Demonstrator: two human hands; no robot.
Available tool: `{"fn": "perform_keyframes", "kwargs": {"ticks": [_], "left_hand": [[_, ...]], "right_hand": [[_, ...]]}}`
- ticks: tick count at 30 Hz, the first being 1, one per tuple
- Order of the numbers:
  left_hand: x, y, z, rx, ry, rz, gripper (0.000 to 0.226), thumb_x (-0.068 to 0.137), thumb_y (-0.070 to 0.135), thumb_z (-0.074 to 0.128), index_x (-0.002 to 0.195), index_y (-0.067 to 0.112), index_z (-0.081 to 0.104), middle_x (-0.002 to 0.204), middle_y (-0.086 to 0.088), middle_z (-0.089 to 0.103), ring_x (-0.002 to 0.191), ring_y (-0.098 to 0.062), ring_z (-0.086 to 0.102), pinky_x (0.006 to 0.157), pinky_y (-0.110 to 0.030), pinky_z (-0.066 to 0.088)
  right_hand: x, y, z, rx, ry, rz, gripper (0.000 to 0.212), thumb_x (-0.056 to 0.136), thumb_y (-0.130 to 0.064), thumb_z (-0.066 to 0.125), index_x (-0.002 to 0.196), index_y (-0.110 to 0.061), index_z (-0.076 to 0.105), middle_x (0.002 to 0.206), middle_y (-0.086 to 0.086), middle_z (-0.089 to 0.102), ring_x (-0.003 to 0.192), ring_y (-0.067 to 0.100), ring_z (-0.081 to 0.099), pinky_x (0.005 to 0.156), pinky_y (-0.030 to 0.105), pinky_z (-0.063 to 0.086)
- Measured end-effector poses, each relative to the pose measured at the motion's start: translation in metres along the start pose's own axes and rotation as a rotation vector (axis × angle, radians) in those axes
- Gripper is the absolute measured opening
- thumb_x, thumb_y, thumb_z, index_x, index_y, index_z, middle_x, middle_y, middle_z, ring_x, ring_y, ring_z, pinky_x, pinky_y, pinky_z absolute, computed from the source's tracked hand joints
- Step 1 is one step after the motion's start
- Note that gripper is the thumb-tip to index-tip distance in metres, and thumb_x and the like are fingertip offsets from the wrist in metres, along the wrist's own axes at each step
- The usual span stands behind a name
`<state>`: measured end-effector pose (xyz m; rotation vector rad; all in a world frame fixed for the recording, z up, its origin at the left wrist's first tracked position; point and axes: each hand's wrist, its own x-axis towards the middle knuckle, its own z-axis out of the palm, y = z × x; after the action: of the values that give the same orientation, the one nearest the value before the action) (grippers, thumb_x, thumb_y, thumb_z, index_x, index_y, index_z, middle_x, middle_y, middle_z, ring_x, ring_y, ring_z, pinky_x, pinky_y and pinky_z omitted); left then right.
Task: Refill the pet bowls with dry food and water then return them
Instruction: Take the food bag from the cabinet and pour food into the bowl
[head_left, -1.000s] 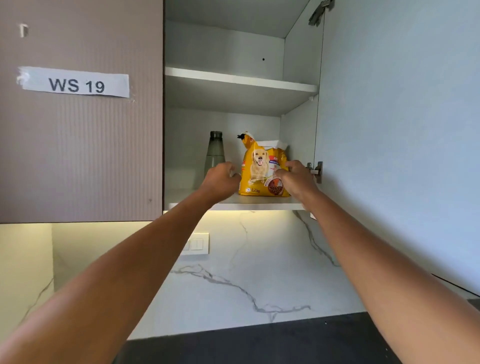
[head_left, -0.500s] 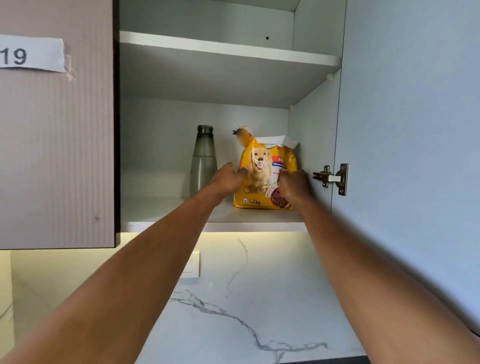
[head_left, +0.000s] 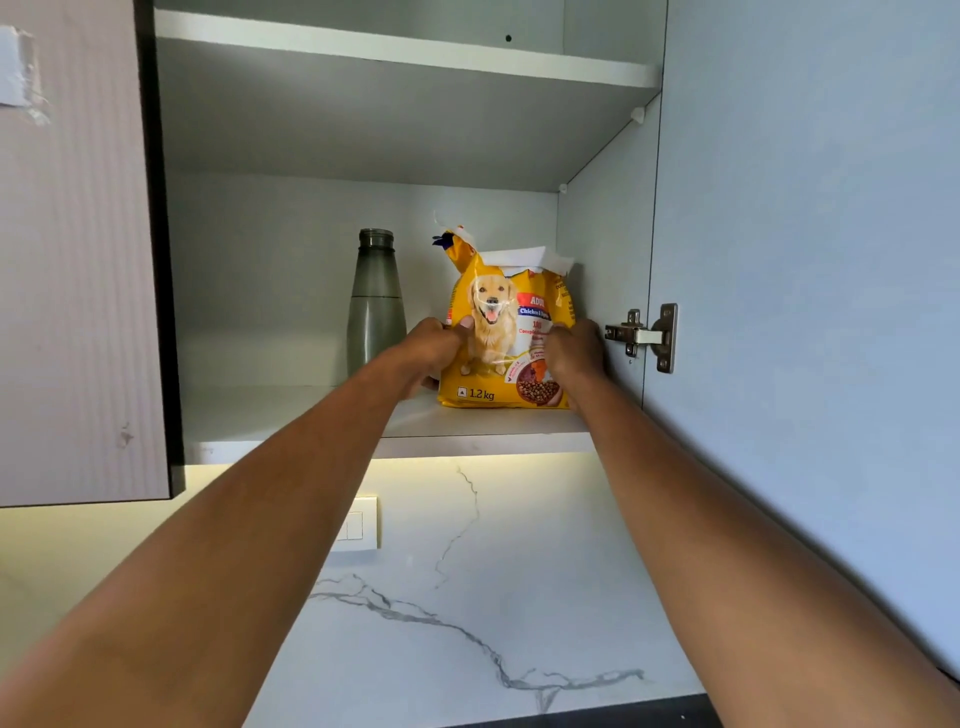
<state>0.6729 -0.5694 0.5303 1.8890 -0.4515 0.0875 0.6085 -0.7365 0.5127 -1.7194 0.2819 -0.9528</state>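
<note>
A yellow dog food bag with a dog picture and a torn-open top stands on the lower shelf of an open wall cabinet. My left hand grips the bag's left side, thumb on its front. My right hand grips its right side. The bag's base rests on the shelf. A grey bottle with liquid inside stands just left of the bag. No pet bowls are in view.
The cabinet door stands open on the right, its hinge close to my right hand. The upper shelf is bare. A closed cabinet door is on the left. Below are a marble backsplash and a wall switch.
The view has shifted left and closer to the cabinet. Both hands stay on the sides of the bag, which has stayed in place on the shelf.
</note>
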Motion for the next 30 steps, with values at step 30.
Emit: {"fn": "perform_keyframes", "kwargs": {"ticks": [30], "left_hand": [[-0.346, -0.139, -0.1, -0.312, -0.087, 0.379, 0.078, 0.073, 0.059, 0.079, 0.131, 0.024, 0.04, 0.124, 0.009, 0.068, 0.11, -0.009, 0.072, 0.082, -0.031, 0.063]], "right_hand": [[-0.356, 0.009, -0.015, 0.147, 0.202, -0.182, 0.029, 0.111, -0.035, 0.047, 0.107, -0.008, 0.057, 0.093, -0.009, 0.065, 0.085, 0.007, 0.063, 0.071, 0.022, 0.045]]}}
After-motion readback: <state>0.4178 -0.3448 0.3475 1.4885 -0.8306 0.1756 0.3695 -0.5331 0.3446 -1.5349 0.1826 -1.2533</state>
